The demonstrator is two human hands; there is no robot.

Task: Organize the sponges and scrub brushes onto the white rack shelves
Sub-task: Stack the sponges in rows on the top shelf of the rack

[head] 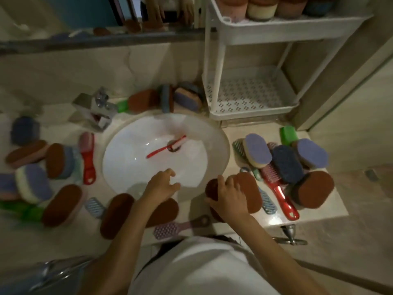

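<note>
My right hand (228,196) grips a brown sponge (212,189) at the sink's front right rim, next to another brown sponge (251,191). My left hand (162,183) hovers over the white sink basin (127,150), fingers loosely curled and holding nothing. A red brush (168,145) lies in the basin at the drain. The white rack (251,93) stands at the back right; its lower shelf is bare and its upper shelf (287,24) carries several sponges. Sponges and brushes lie scattered all round the sink.
A chrome tap (96,107) stands behind the basin on the left. A pile of sponges and a red-handled brush (278,188) crowd the counter on the right. More brown and purple sponges (34,184) cover the left counter. A pink brush (176,227) lies at the front edge.
</note>
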